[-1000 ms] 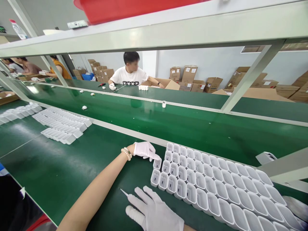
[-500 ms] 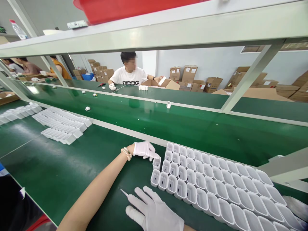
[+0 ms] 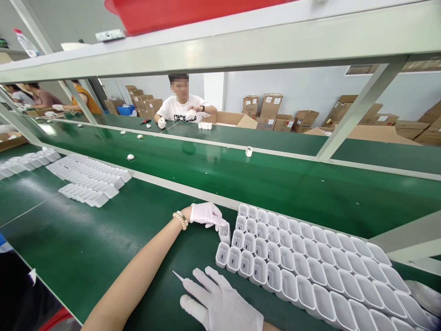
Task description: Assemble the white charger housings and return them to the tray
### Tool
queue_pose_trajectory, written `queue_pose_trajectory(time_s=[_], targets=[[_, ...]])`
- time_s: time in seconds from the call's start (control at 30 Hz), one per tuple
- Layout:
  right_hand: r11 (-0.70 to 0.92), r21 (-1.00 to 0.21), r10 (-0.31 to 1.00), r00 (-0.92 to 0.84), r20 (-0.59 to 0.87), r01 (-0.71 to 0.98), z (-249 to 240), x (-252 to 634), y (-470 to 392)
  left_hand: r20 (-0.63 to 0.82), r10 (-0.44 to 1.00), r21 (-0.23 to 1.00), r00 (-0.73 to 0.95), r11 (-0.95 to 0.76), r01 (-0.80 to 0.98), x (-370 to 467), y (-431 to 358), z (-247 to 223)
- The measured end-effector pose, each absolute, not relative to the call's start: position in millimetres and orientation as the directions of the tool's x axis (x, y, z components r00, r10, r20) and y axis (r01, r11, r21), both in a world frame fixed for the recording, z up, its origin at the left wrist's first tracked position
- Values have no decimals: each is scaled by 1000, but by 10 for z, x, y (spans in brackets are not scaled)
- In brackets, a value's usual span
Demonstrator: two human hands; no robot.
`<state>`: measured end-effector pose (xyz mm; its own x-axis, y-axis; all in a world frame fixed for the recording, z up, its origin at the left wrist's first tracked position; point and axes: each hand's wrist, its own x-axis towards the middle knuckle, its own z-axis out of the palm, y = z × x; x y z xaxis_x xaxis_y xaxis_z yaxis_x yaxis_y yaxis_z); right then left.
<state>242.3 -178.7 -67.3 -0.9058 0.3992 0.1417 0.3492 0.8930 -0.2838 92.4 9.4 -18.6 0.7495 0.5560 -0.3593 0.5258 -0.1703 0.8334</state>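
Note:
My left hand (image 3: 207,215), in a pale glove with a beaded bracelet at the wrist, pinches the rim of a small white plastic cup (image 3: 225,233). That cup looks slightly tipped and stands just left of a block of matching white cups (image 3: 285,243), open side up, in several rows. Dark slots show in the bottoms of the nearer ones. Below them, my right hand (image 3: 220,299) in a white glove has its fingers spread over the green table (image 3: 155,276). A thin white point (image 3: 177,276) juts past one fingertip; whether it is glove or tool I cannot tell.
Behind the cups runs a green conveyor belt (image 3: 193,168) carrying a white piece (image 3: 248,151) and small white parts (image 3: 130,157). More white cups (image 3: 89,174) lie in rows at left. A shelf beam (image 3: 220,50) crosses above. A co-worker (image 3: 182,103) sits opposite beside a cardboard box (image 3: 246,121).
The cup at my left fingers has tilted slightly. Pieces on the belt have shifted right. The co-worker's hand has moved from the box to the chest. My right hand has stayed still.

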Motion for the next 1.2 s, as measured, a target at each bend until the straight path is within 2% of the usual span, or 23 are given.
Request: queue_pose_trajectory(time_s=[0.53,0.8,1.03,1.2], targets=[[885,-250,432,-892,133,392,-672,2387,-1797,-438,575,803,690,-94,588,958,100,-155],[878,-281,431,-895,111,388,-656,2361,-1785,-477,586,774,655,-74,629,910,85,-328],[868,-293,442,-893,85,402,-663,2345,-1795,-464,592,795,659,-50,604,888,147,-384],[887,-260,421,-900,114,382,-675,2368,-1801,-453,583,812,675,-43,582,875,146,-411]])
